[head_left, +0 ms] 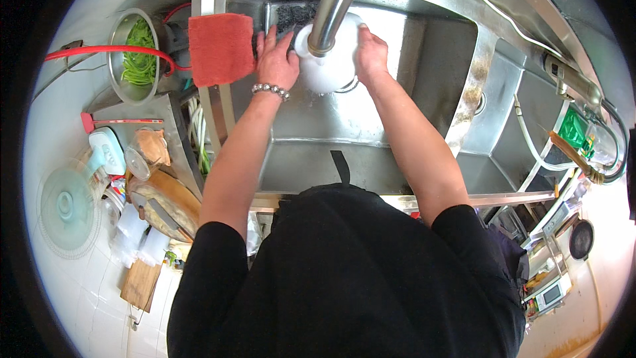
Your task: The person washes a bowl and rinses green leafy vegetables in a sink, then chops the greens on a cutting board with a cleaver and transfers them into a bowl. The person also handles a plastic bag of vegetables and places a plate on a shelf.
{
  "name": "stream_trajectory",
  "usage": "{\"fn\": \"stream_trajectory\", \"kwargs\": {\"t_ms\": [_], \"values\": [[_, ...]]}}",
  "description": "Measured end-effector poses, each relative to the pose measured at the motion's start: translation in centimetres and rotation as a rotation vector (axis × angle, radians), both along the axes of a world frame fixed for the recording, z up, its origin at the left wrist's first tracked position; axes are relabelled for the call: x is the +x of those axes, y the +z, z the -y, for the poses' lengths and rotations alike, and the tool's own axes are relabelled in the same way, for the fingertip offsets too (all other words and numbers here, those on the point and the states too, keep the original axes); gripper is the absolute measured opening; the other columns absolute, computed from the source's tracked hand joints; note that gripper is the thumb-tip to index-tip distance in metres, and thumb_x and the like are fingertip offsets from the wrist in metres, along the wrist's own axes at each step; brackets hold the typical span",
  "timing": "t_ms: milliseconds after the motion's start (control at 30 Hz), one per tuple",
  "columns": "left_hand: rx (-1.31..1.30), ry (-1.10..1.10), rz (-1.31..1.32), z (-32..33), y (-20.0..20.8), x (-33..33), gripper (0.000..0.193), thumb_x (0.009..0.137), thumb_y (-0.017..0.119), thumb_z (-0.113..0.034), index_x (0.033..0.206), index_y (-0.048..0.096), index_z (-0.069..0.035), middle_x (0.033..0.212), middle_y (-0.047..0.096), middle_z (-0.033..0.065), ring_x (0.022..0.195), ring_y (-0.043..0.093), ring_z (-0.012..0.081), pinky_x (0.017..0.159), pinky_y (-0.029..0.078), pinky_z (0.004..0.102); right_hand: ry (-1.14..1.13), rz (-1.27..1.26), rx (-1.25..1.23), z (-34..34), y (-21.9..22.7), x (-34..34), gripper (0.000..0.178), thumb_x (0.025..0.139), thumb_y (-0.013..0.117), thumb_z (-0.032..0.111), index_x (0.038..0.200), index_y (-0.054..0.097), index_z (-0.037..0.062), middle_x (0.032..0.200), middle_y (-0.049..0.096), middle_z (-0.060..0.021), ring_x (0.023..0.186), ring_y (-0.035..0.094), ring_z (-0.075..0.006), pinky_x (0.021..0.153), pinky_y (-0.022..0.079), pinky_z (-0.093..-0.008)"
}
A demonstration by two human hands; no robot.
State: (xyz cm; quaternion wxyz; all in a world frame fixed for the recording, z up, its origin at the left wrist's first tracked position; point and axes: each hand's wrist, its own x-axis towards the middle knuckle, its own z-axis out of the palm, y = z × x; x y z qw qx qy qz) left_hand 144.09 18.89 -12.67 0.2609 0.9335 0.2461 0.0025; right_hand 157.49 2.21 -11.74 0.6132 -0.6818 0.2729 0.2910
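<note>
One white round thing (324, 76), smooth, with a thin dark curve at its near edge. Partly hidden under the silver tap (341, 0), toward the back edge of the big sink (318, 122). Gripped on its right side by the right hand (372, 56). Near its left side, the left hand (277, 66), fingers spread loose; hard to tell if touching.
</note>
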Motion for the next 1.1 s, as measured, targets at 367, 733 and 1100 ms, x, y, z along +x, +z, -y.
{"fn": "stream_trajectory", "kwargs": {"t_ms": [367, 733, 1100], "values": [[-1.542, 0.99, 0.104, 5.8, 5.1, -1.5, 0.047, 0.096, 0.067, -0.036, 0.132, 0.062, -0.006, 0.132, 0.063, 0.0129, 0.117, 0.06, 0.025, 0.094, 0.05, 0.0401, 1.258, 0.66, -0.31, -0.9, 5.6, -6.3, 0.024, 0.082, 0.068, 0.016, 0.101, 0.065, 0.0018, 0.095, 0.07, -0.0205, 0.089, 0.068, -0.0414, 0.077, 0.055, -0.0516], [-1.57, 0.834, -0.158, 6.5, 3.4, -7.1, 0.059, 0.097, 0.06, -0.014, 0.148, 0.038, 0.006, 0.138, 0.057, 0.0236, 0.123, 0.062, 0.0365, 0.095, 0.056, 0.0531, 1.532, 0.939, -0.637, 11.0, 6.0, -2.5, 0.051, 0.095, 0.065, 0.028, 0.144, 0.054, 0.02, 0.164, 0.027, -0.0125, 0.152, 0.026, -0.0324, 0.121, 0.027, -0.0583], [-1.601, 0.315, -0.371, 4.3, 3.5, -6.7, 0.047, 0.093, 0.066, -0.014, 0.135, 0.056, 0.005, 0.12, 0.068, 0.0129, 0.104, 0.067, 0.0212, 0.089, 0.054, 0.0369, 2.105, 0.999, -0.236, -3.9, 5.3, 1.6, 0.07, 0.085, 0.055, 0.078, 0.099, 0.075, 0.0125, 0.087, 0.073, -0.0153, 0.087, 0.071, -0.0382, 0.079, 0.057, -0.0495]]}}
